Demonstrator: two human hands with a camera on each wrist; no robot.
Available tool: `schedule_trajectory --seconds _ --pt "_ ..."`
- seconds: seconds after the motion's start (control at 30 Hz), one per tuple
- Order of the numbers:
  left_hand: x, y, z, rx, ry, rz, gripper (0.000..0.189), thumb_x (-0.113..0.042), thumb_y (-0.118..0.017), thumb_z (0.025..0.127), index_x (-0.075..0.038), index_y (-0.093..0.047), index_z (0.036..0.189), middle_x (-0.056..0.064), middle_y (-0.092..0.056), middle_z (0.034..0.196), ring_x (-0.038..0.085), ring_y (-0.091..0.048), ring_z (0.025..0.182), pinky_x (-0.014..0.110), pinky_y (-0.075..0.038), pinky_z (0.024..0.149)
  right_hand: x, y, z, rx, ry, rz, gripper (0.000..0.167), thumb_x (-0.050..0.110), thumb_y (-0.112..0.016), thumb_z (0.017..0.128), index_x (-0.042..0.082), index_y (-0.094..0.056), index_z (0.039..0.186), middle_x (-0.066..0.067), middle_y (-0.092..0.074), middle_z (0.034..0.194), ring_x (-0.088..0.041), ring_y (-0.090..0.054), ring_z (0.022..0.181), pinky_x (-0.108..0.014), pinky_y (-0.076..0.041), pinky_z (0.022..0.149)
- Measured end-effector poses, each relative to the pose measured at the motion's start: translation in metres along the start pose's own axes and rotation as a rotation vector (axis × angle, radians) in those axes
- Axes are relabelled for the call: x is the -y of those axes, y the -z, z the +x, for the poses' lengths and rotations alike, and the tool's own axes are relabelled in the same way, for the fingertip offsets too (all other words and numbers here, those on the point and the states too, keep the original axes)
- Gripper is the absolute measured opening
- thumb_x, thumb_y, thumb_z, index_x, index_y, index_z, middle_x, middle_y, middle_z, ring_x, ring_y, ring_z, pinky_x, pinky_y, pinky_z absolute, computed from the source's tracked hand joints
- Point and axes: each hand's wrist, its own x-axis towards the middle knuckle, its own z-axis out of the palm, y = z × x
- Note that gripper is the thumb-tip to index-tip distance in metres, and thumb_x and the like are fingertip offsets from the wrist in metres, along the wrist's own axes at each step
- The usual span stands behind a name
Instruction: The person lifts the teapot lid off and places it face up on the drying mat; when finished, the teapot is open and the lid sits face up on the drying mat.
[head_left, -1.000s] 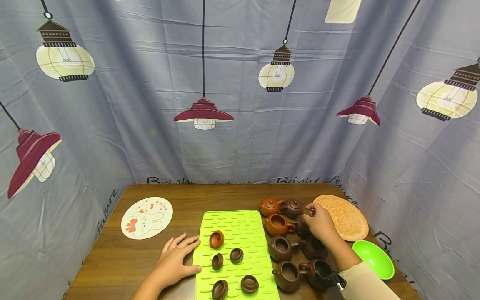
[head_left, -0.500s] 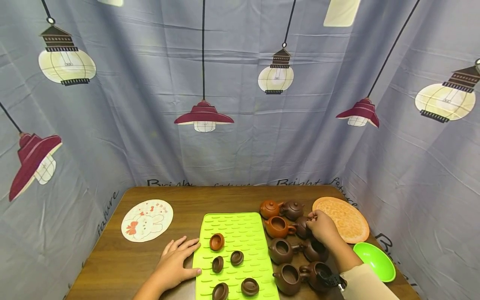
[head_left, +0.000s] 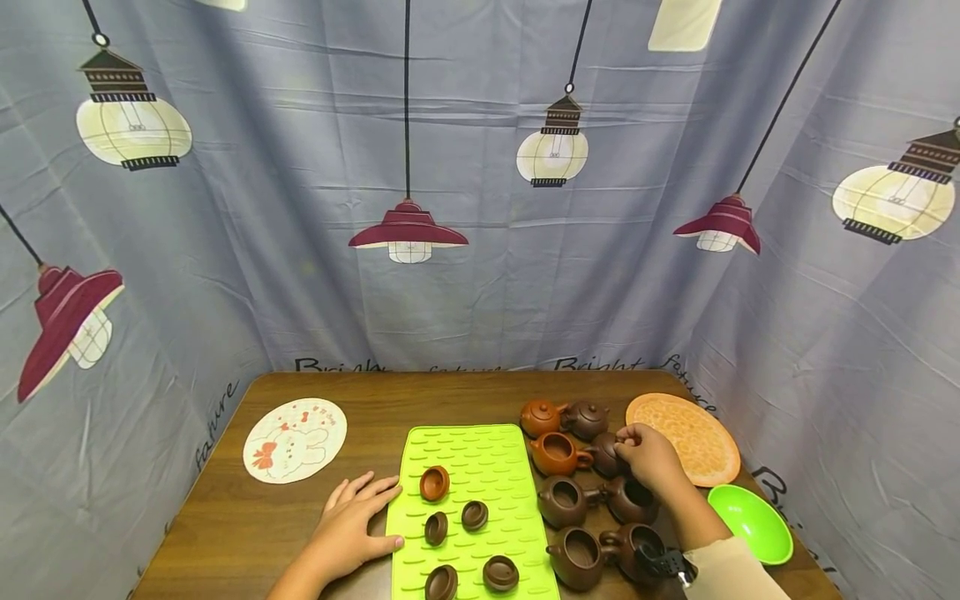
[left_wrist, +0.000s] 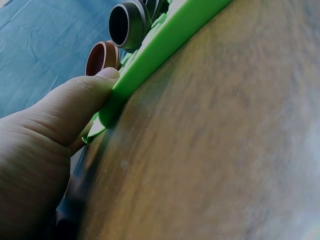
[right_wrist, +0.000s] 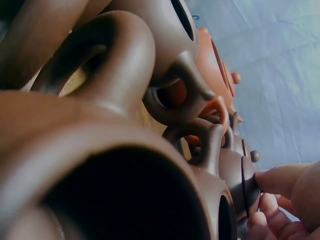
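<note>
My right hand (head_left: pixel 651 458) pinches the lid (right_wrist: pixel 251 197) of a dark brown teapot (head_left: pixel 604 455). The lid sits on the pot's mouth, with a thin dark seam between them in the right wrist view; my fingers hide its knob. My left hand (head_left: pixel 348 525) lies spread at the left edge of a lime green mat (head_left: pixel 487 454), thumb and fingertips touching it. On the mat rest an orange-brown lid (head_left: pixel 434 483) and several dark brown lids (head_left: pixel 474 516), undersides showing. Beside the held one stands an open orange teapot (head_left: pixel 554 453).
Behind stand a lidded orange teapot (head_left: pixel 540 417) and a lidded dark teapot (head_left: pixel 587 419). Several lidless dark teapots (head_left: pixel 577 557) crowd near my right forearm. An orange round mat (head_left: pixel 686 437) and a green bowl (head_left: pixel 750 523) lie right, a white rabbit mat (head_left: pixel 295 440) left.
My right hand has come down and toward me, bringing the lid onto the dark teapot. My left hand stays at the mat's edge.
</note>
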Motion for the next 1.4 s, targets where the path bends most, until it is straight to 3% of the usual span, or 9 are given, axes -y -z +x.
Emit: schedule_trajectory --seconds 0.43,0.87,1.13,1.27,1.4 --pt "-0.004 0.002 0.0 0.008 0.003 -0.01 0.086 -0.066 -0.079 0.082 -0.016 -0.06 0.149 -0.002 -0.049 0.162 0.041 -0.029 0.155 0.069 -0.004 0.125 0.005 0.004 -0.003 0.005 0.005 0.028 0.013 0.011 -0.064 0.098 0.001 -0.066 0.106 -0.009 -0.066 0.091 -0.024 -0.059 0.085 -0.032 -0.045 0.071" --pt "-0.001 0.001 0.001 0.006 0.004 -0.003 0.085 -0.066 -0.079 0.082 -0.017 -0.061 0.149 -0.003 -0.049 0.161 0.04 -0.03 0.155 0.068 -0.004 0.125 0.011 0.01 -0.006 0.001 0.018 0.056 0.017 0.024 -0.064 0.105 0.008 -0.063 0.113 -0.013 -0.069 0.1 -0.024 -0.062 0.088 -0.03 -0.045 0.067" --pt "-0.002 0.002 0.001 -0.002 -0.001 -0.004 0.083 -0.064 -0.08 0.082 -0.018 -0.061 0.148 -0.004 -0.05 0.161 0.04 -0.031 0.155 0.068 -0.005 0.125 0.022 0.001 -0.01 0.084 -0.064 0.35 0.017 0.009 -0.049 0.11 -0.004 -0.049 0.122 -0.016 -0.074 0.099 -0.019 -0.071 0.084 -0.029 -0.056 0.067" --pt "-0.001 0.002 0.001 -0.001 -0.003 -0.006 0.082 -0.063 -0.08 0.082 -0.018 -0.062 0.148 -0.004 -0.05 0.161 0.04 -0.031 0.155 0.067 -0.005 0.125 0.024 -0.004 -0.01 0.127 -0.101 0.501 0.028 0.005 -0.044 0.109 -0.01 -0.04 0.133 -0.015 -0.069 0.101 -0.015 -0.067 0.082 -0.025 -0.056 0.065" --pt "-0.001 0.001 0.001 0.0 -0.003 -0.001 0.082 -0.064 -0.08 0.082 -0.018 -0.061 0.148 -0.004 -0.05 0.161 0.04 -0.031 0.155 0.068 -0.006 0.125 0.026 -0.007 -0.01 0.182 -0.157 0.703 0.033 0.002 -0.04 0.11 -0.008 -0.035 0.14 -0.009 -0.067 0.104 -0.007 -0.06 0.081 -0.017 -0.053 0.062"
